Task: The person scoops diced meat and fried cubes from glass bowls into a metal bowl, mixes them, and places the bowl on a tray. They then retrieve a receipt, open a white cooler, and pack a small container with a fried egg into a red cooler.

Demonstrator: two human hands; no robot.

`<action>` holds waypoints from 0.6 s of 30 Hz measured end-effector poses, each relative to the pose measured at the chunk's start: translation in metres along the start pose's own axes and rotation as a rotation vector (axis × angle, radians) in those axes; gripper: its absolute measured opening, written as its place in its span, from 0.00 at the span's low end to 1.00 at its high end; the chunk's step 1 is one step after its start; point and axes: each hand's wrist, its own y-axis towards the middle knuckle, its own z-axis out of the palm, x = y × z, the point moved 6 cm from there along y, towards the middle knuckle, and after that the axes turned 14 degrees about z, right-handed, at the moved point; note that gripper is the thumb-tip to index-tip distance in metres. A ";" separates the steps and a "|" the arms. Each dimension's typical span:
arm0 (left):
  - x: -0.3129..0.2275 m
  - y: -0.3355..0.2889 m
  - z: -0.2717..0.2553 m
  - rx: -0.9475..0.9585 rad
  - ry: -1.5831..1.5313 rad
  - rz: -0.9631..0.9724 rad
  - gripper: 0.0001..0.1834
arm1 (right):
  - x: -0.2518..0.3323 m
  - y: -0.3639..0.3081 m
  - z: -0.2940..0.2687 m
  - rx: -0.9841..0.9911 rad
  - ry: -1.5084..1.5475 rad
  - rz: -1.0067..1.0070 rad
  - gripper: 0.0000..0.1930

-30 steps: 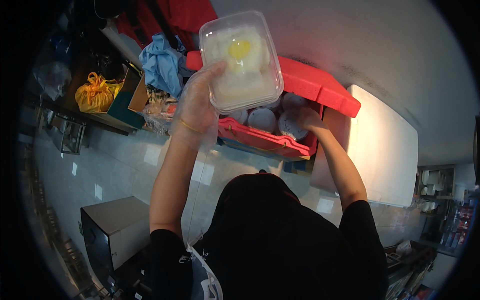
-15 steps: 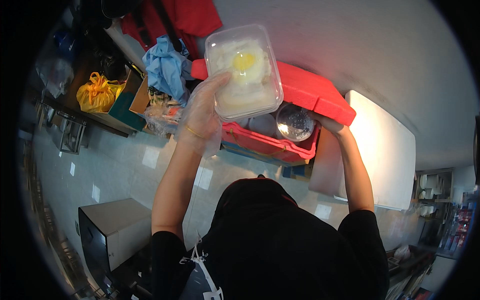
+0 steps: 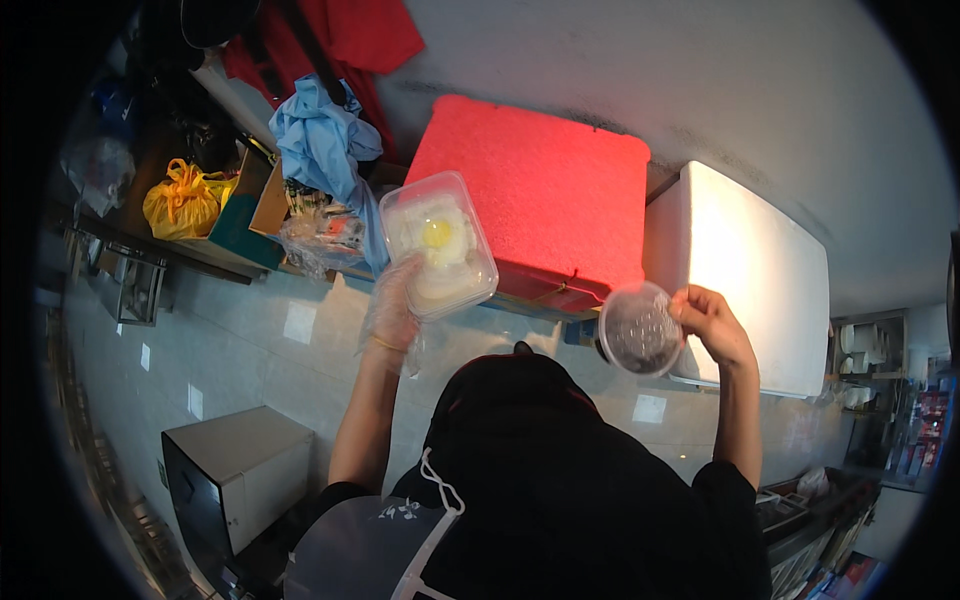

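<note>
The person's left hand (image 3: 392, 312), in a thin clear glove, is raised at centre left of the frame with its grip closed around the lower edge of a clear rectangular plastic box (image 3: 438, 244) holding pale food with a yellow spot in the middle. The right hand (image 3: 712, 322), bare, is up at centre right, its fingers pinched on the rim of a small round clear cup (image 3: 640, 329) that looks dark and speckled inside; what it holds cannot be told. Both containers are lifted free and well apart from each other, in front of a red foam cooler (image 3: 540, 190) whose lid lies flat and shut at the upper middle. Just right of it stands a white foam cooler (image 3: 745, 275), also shut. At the upper left a blue cloth (image 3: 325, 140) hangs over a cardboard box (image 3: 262, 195), with a yellow plastic bag (image 3: 182, 200) further left on the shelf, and a grey metal box (image 3: 235, 475) sits at the lower left. Judged from this, fetching the two containers seems done and the cooler is closed; neither container has been set down or opened, so whatever is to be done with them is left.
</note>
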 end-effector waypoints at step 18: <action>-0.014 -0.068 -0.060 -0.182 -0.148 0.131 0.21 | 0.093 0.127 0.074 0.131 -0.017 -0.193 0.08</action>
